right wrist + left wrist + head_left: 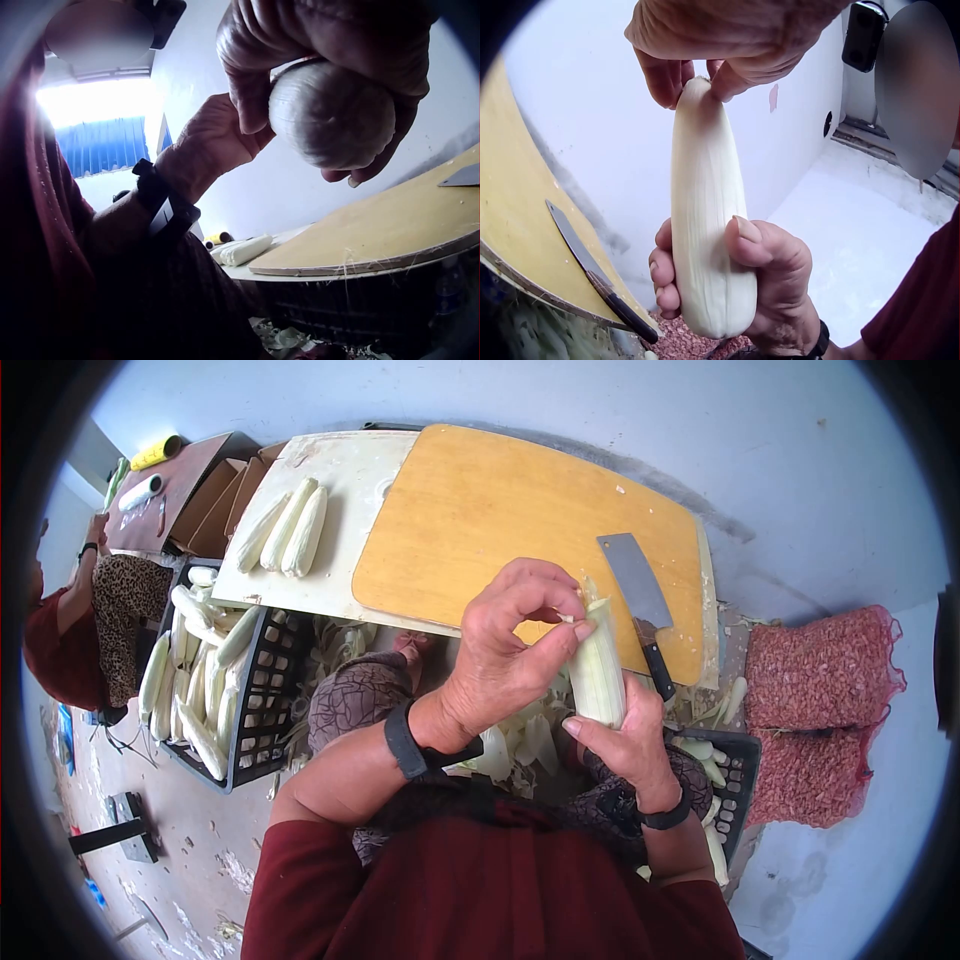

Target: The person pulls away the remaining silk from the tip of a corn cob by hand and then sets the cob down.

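Observation:
A pale, husk-covered ear of corn (597, 672) is held upright in front of the body. The right hand (640, 745) grips its thick lower end, thumb across the front, as the left wrist view also shows on the ear (709, 217). At the narrow tip, the left hand (520, 635) pinches the husk between thumb and fingers. In the right wrist view the rounded base (330, 116) faces the camera, with the right hand (337, 45) around it. A cleaver (637, 585) lies on the yellow board (500, 510), beyond the ear.
Three ears (290, 530) lie on the pale table at the left. A black crate (262, 690) of ears stands left; another crate (738, 780) stands right. Red mesh sacks (820, 680) lean by the wall. Husks (530, 745) cover the floor between the legs. Another person (65, 620) is far left.

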`<state>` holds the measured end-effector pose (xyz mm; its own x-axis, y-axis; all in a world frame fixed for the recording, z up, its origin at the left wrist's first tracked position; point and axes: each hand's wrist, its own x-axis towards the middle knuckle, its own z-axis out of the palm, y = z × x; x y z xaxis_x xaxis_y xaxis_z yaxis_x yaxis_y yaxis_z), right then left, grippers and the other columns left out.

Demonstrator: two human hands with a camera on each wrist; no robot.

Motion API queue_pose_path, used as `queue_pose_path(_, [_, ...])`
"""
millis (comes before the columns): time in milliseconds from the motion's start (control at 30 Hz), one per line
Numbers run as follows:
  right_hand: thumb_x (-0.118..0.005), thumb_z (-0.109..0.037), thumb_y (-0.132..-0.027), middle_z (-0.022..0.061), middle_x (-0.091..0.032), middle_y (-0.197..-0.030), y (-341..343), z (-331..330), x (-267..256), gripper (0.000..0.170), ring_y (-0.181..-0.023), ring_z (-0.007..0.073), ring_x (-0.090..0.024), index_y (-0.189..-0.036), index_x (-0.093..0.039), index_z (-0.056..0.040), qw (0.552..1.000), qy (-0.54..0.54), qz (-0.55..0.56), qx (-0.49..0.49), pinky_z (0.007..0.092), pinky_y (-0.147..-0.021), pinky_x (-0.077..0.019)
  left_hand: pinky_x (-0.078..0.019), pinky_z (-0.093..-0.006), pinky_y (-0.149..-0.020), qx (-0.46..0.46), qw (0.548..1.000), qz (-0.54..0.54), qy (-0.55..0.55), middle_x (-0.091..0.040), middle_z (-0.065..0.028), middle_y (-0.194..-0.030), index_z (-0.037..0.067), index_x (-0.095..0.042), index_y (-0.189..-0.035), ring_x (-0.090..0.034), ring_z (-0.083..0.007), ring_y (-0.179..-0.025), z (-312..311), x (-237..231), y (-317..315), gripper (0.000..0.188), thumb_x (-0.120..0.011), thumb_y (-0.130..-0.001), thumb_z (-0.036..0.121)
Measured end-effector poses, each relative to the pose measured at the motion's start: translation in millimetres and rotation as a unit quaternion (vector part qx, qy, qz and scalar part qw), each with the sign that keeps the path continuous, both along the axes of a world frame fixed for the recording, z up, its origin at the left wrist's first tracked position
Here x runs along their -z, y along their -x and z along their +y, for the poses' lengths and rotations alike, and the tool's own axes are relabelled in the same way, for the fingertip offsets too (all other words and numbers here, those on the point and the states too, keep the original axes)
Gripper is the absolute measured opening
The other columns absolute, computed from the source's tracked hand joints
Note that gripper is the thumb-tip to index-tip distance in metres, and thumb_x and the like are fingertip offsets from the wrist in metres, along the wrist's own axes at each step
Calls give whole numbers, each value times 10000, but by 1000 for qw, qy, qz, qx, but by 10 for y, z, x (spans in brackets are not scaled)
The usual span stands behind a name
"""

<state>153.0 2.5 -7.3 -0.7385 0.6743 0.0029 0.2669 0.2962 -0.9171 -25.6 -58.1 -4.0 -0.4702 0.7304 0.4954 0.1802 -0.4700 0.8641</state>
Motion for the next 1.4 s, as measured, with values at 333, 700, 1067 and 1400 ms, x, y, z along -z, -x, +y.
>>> queue_pose_path(333, [-792, -152, -655, 139, -665, -838, -7, 12, 38, 478, -757, 183, -646, -1018, -568, 64, 1000, -21, -13, 9, 321, -703, -512, -480, -287, -702, -94, 994, 42, 25, -575, -123, -892, -9, -622, -781, -566, -179, -809, -4, 14, -1, 59, -667, -760, 22])
queue_pose_path(700, [-797, -164, -649, 149, -666, -838, -6, 1, 44, 491, -755, 204, -657, -1023, -567, 57, 999, -43, -22, 12, 330, -705, -518, -476, -274, -705, -39, 999, -37, -5, -534, -76, -893, 17, -566, -863, -540, -162, -793, 30, 61, -23, 153, -651, -741, -20])
queue_pose_path(1067, [-790, -155, -656, 142, -668, -845, -14, -2, 53, 484, -760, 195, -656, -1031, -568, 56, 999, -39, -12, 12, 327, -705, -518, -474, -263, -715, -15, 1000, -3, 16, -551, -68, -898, 29, -642, -956, -540, -142, -787, 15, 16, 46, 246, -667, -720, -36])
queue_pose_path(1400, [-790, -159, -658, 142, -667, -841, -24, -4, 44, 481, -757, 196, -654, -1027, -565, 53, 999, -42, -18, 9, 329, -707, -518, -473, -259, -764, 84, 996, -4, 35, -531, -40, -991, 27, -629, -994, -543, -115, -866, 10, -14, 195, 231, -685, -780, -41])
